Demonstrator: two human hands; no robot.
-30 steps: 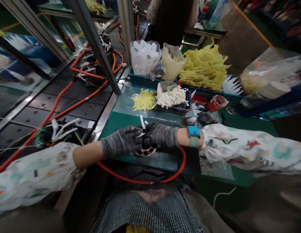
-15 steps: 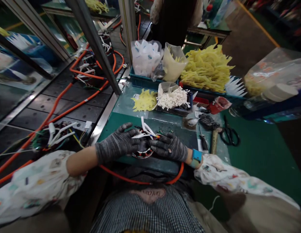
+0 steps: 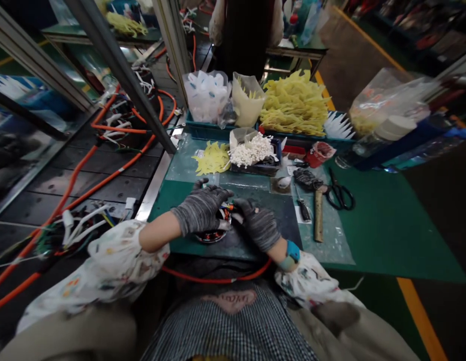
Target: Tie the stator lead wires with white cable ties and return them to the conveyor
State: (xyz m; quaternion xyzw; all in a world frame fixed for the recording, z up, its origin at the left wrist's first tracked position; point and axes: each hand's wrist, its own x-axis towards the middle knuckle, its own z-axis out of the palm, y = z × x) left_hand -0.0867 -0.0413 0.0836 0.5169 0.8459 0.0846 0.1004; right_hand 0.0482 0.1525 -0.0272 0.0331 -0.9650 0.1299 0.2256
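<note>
A round motor stator (image 3: 211, 236) with copper windings lies on the dark mat in front of me. My left hand (image 3: 205, 208), in a grey knit glove, bends over it with thumb and fingers around its upper side. Coloured wire leads (image 3: 228, 206) show between the two hands. My right hand (image 3: 257, 223), gloved the same way, is curled in at the right of the leads with its fingers bent. What its fingertips hold is hidden. An orange cable (image 3: 233, 281) loops below the table's front edge.
Yellow sleeves (image 3: 211, 158) and a box of white-tipped pieces (image 3: 251, 150) stand behind my hands. Rightward lie a screwdriver (image 3: 303, 209), a hammer (image 3: 318, 215) and scissors (image 3: 340, 193). Left, a conveyor (image 3: 101, 183) carries more wired parts beyond a metal post (image 3: 124, 75).
The view has shifted a little. The white sleeved leads that stood up between my hands are now mostly hidden. Both hands have curled in more, and the right hand has turned.
</note>
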